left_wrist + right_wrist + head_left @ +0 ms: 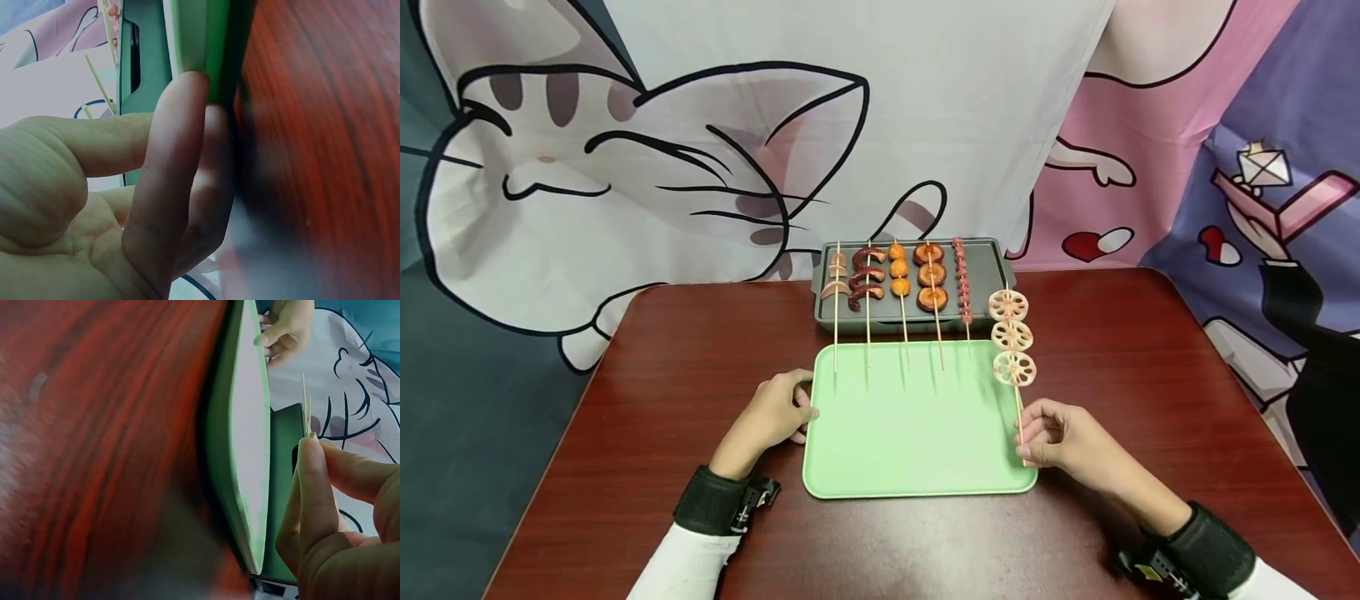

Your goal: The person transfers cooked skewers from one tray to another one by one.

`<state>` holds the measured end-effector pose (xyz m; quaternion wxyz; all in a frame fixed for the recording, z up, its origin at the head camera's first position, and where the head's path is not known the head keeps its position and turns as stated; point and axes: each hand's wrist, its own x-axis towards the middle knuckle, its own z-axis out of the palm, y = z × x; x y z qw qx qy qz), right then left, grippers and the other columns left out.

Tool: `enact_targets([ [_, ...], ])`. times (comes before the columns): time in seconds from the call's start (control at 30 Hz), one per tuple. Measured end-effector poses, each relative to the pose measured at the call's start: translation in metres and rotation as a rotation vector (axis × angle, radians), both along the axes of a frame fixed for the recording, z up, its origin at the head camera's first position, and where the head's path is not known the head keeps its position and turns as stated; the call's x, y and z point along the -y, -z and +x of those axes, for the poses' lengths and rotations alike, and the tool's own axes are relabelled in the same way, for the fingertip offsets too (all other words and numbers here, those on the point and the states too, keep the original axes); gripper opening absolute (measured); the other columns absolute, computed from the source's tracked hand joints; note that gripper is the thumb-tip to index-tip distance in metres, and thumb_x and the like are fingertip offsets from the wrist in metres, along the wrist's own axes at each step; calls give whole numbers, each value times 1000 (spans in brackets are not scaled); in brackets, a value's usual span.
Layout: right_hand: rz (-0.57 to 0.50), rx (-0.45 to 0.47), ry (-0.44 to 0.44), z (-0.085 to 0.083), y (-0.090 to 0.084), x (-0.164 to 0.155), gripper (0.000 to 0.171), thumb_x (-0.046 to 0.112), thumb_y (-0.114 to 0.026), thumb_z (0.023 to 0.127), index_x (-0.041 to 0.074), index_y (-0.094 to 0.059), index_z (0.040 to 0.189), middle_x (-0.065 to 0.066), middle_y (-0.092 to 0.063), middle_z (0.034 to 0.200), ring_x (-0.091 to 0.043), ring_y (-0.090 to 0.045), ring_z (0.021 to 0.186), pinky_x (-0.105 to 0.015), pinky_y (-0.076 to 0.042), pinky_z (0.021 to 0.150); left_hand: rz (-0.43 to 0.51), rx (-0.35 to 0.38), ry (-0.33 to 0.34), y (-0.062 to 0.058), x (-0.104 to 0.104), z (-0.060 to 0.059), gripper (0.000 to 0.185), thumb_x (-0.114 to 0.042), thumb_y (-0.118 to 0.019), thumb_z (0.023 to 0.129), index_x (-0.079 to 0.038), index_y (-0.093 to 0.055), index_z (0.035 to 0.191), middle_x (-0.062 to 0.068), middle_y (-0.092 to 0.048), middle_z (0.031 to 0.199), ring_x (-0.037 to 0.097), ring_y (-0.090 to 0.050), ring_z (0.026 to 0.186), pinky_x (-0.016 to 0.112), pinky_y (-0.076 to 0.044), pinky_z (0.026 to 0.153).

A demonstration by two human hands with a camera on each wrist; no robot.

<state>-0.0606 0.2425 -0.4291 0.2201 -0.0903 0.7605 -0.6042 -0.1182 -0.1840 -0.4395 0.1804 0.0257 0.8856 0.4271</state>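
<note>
A light green tray (917,433) lies flat on the dark red table (670,400). My right hand (1037,433) pinches the bare lower end of a lotus root skewer (1012,336), whose three slices hang over the tray's far right corner. In the right wrist view the right hand (315,450) holds the stick (306,406) between thumb and fingers beside the tray (250,444). My left hand (778,412) rests against the tray's left rim. The left wrist view has its fingers (181,125) lying fairly straight along the tray's edge (206,37).
A grey grill pan (985,258) stands just behind the tray. It holds several skewers (898,279) whose sticks reach over the tray's far edge. A cartoon cloth backdrop (700,125) hangs behind the table. Bare tabletop lies to either side.
</note>
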Motion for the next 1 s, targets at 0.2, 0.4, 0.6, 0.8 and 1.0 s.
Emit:
enact_targets([
  [0.2,24,-13,-23,7,2,-1,33,-3,-77,88,-17,-56,108,-5,-68,89,-8,-69,79,-29,-67,73,4,1,-4,0,1,0,58,6,-70,92,7,-49,146,14,-60,85,20,-64,60,32,-63,53],
  [0.4,26,-5,-43,14,4,-1,34,-3,-77,88,-19,-55,108,-6,-67,89,-9,-69,77,-30,-67,70,6,-1,-8,0,1,0,58,6,-70,91,6,-50,146,13,-60,85,20,-64,59,32,-63,53],
  [0.6,28,35,-52,21,6,-1,36,-2,-78,88,-18,-54,110,-9,-66,89,-10,-70,78,-34,-67,70,9,-5,-4,-1,0,-1,59,6,-70,91,7,-50,146,14,-60,85,22,-66,57,32,-64,53],
  [0.8,30,74,-75,26,6,-2,38,0,-78,88,-18,-54,112,-12,-66,90,-12,-70,79,-33,-67,71,8,-1,-6,-1,-1,0,58,6,-70,91,6,-50,146,14,-60,85,23,-66,59,32,-64,54],
  [1.0,18,90,-91,30,5,-1,34,-3,-77,88,-18,-55,110,-12,-66,90,-12,-70,79,-32,-67,71,9,4,-8,-1,-1,0,59,6,-70,91,6,-50,146,14,-60,85,21,-65,57,32,-63,53],
])
